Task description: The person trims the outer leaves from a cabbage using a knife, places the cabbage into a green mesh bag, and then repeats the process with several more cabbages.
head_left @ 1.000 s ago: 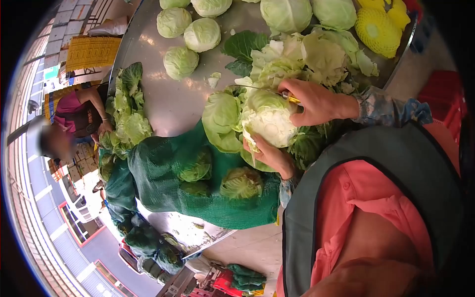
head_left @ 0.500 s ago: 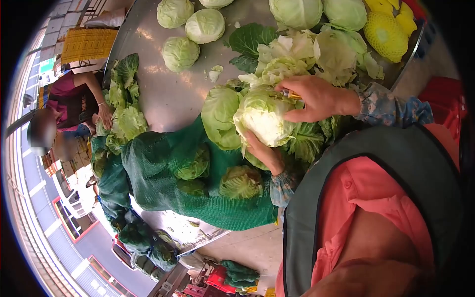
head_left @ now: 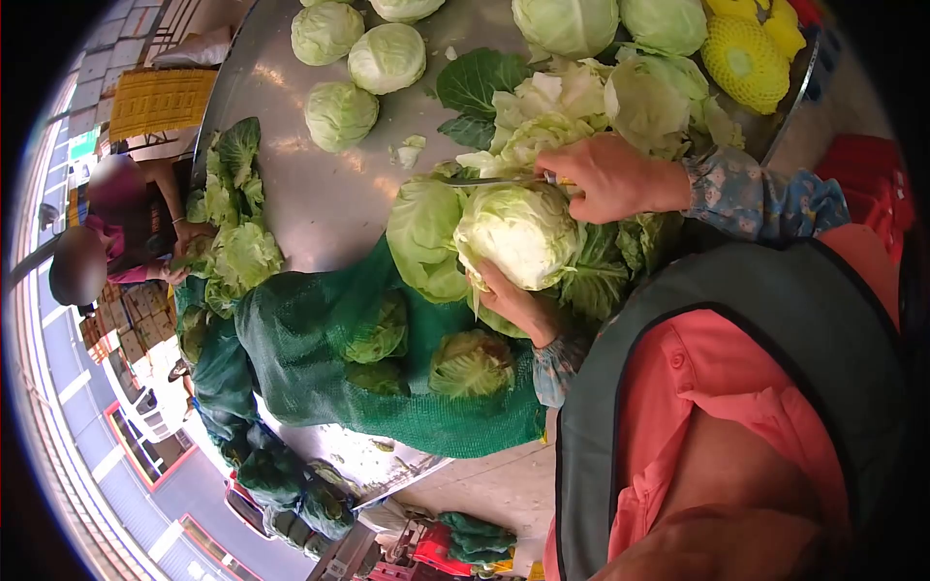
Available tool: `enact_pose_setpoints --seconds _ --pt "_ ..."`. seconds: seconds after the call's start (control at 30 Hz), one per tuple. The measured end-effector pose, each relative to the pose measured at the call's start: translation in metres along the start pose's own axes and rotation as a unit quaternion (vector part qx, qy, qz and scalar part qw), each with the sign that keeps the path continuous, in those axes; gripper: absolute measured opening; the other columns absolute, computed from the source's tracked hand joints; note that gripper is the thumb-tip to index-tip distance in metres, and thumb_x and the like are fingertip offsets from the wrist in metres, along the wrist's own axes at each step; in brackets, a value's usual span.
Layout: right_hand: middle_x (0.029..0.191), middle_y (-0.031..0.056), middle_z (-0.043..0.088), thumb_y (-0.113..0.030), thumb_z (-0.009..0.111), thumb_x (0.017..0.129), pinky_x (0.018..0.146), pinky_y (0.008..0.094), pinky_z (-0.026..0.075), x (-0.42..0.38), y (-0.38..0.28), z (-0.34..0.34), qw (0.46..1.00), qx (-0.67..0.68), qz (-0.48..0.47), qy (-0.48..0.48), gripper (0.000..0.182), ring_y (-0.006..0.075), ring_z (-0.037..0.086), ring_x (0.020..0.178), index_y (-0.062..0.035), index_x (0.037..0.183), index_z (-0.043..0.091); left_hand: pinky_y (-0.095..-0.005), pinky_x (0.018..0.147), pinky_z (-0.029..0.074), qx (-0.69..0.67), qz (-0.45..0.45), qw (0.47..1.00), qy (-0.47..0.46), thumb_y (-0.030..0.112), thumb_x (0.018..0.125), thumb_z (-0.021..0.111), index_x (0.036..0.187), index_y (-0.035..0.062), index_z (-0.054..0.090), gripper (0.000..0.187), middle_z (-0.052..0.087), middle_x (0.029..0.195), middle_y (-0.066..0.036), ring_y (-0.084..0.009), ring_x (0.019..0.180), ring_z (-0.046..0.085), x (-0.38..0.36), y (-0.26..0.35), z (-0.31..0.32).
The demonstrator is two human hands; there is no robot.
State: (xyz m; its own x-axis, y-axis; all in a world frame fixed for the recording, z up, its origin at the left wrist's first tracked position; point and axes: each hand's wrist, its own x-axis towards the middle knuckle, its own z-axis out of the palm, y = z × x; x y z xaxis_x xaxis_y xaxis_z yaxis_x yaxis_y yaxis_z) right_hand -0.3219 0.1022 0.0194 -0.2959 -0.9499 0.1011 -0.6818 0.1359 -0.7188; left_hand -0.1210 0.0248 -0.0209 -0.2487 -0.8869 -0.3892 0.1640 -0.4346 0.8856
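Note:
A pale cabbage (head_left: 518,235) with its cut white side facing me rests among loose leaves at the table's near edge. My left hand (head_left: 511,298) is curled around its lower side, thumb and fingers pressed to it. In my right hand (head_left: 612,178) is a knife (head_left: 494,181), its thin blade lying across the cabbage's upper edge and pointing left. A loose green outer leaf (head_left: 423,237) stands beside the cabbage on the left. Below it, a green mesh sack (head_left: 320,329) holds several cabbages.
Trimmed cabbages (head_left: 387,58) and a heap of stripped leaves (head_left: 542,107) lie on the metal table (head_left: 310,198). Yellow foam nets (head_left: 746,63) are at the far right corner. Across the table, a person (head_left: 136,223) handles leaves. A red crate (head_left: 862,184) stands on the right.
The knife blade now shows along the cabbage's top edge, and my right hand has shifted slightly left. The whole view has drifted a little. The person opposite leans further in.

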Motion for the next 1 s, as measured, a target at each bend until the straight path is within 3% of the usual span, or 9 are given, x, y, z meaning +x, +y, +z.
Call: enact_pose_setpoints --seconds 0.07,0.2,0.3,0.33,0.47,0.7,0.83,0.93,1.0 --pt "0.074 0.0183 0.063 -0.012 0.067 0.072 0.063 0.0474 0.05 0.005 0.008 -0.001 0.999 -0.026 0.042 -0.015 0.035 0.0389 0.065 0.069 -0.0013 0.104 0.06 -0.0377 0.094 0.051 -0.064 -0.063 0.996 -0.014 0.039 0.103 0.051 0.145 -0.0021 0.041 0.06 0.054 0.137 -0.016 -0.0259 0.114 0.06 0.014 -0.002 -0.013" --pt "0.07 0.0192 0.064 -0.014 0.065 0.078 0.06 0.0482 0.05 0.006 0.0 0.004 0.999 0.002 0.034 -0.019 0.023 0.0402 0.065 0.067 -0.0018 0.097 0.063 -0.0387 0.092 0.053 -0.035 -0.053 0.998 -0.02 0.033 0.103 0.052 0.138 -0.0081 0.045 0.055 0.057 0.132 -0.019 -0.0259 0.109 0.063 0.023 0.011 -0.024" --pt "0.071 0.0197 0.064 -0.015 0.064 0.08 0.062 0.048 0.051 0.002 -0.001 0.005 0.999 0.028 0.031 -0.023 0.022 0.0405 0.066 0.069 -0.001 0.096 0.063 -0.0382 0.094 0.052 0.005 0.042 0.999 0.017 0.032 0.104 0.051 0.142 -0.0076 0.041 0.056 0.051 0.138 -0.022 -0.0273 0.116 0.059 0.002 0.016 -0.015" --pt "0.072 0.02 0.064 -0.015 0.064 0.08 0.063 0.048 0.051 0.0 -0.004 0.005 0.998 0.045 0.031 -0.027 0.022 0.0407 0.066 0.069 -0.0007 0.096 0.063 -0.0403 0.105 0.045 0.003 0.075 0.997 0.016 0.033 0.098 0.061 0.151 -0.0061 0.025 0.076 0.039 0.148 -0.024 -0.0304 0.129 0.049 -0.011 0.021 -0.01" --pt "0.08 0.0199 0.067 -0.017 0.067 0.081 0.068 0.0455 0.051 -0.01 -0.026 0.016 0.989 0.122 0.015 -0.086 0.026 0.0386 0.067 0.076 -0.0019 0.101 0.064 -0.0437 0.117 0.027 0.298 0.208 0.931 0.021 0.027 0.077 0.084 0.156 -0.0032 0.002 0.118 0.026 0.155 -0.022 -0.0327 0.142 0.031 -0.021 -0.006 -0.018" --pt "0.078 0.021 0.067 -0.02 0.067 0.081 0.065 0.0475 0.051 -0.02 -0.045 0.018 0.988 0.129 0.01 -0.089 0.028 0.0393 0.067 0.073 -0.0016 0.102 0.066 -0.0409 0.114 0.031 0.117 0.137 0.973 -0.141 0.022 0.081 0.081 0.156 0.0011 0.013 0.104 0.035 0.15 -0.017 -0.0289 0.135 0.04 -0.005 -0.001 -0.075" --pt "0.072 0.018 0.064 -0.021 0.068 0.082 0.062 0.0473 0.049 -0.041 -0.03 -0.019 0.995 0.074 0.032 -0.062 0.027 0.0392 0.065 0.069 -0.0063 0.104 0.064 -0.0433 0.112 0.034 0.138 0.137 0.963 -0.185 0.03 0.067 0.091 0.157 0.004 0.013 0.122 0.032 0.152 -0.016 -0.0297 0.136 0.038 -0.015 0.024 -0.061" --pt "0.087 0.0178 0.065 -0.027 0.072 0.084 0.065 0.0456 0.05 -0.06 0.013 -0.049 0.996 -0.088 0.019 0.023 0.034 0.0357 0.066 0.08 -0.0059 0.109 0.063 -0.047 0.11 0.037 0.364 0.237 0.867 -0.245 0.027 0.06 0.092 0.154 0.0035 0.02 0.121 0.034 0.148 -0.022 -0.0372 0.134 0.04 -0.013 0.052 -0.052" --pt "0.093 0.0162 0.065 -0.033 0.074 0.084 0.067 0.0447 0.051 -0.069 -0.016 -0.061 0.996 -0.053 0.013 0.067 0.042 0.035 0.066 0.081 -0.0057 0.114 0.063 -0.051 0.109 0.037 0.481 0.319 0.768 -0.277 0.027 0.056 0.092 0.15 0.0028 0.026 0.117 0.036 0.144 -0.027 -0.0449 0.132 0.039 -0.023 0.069 -0.024"
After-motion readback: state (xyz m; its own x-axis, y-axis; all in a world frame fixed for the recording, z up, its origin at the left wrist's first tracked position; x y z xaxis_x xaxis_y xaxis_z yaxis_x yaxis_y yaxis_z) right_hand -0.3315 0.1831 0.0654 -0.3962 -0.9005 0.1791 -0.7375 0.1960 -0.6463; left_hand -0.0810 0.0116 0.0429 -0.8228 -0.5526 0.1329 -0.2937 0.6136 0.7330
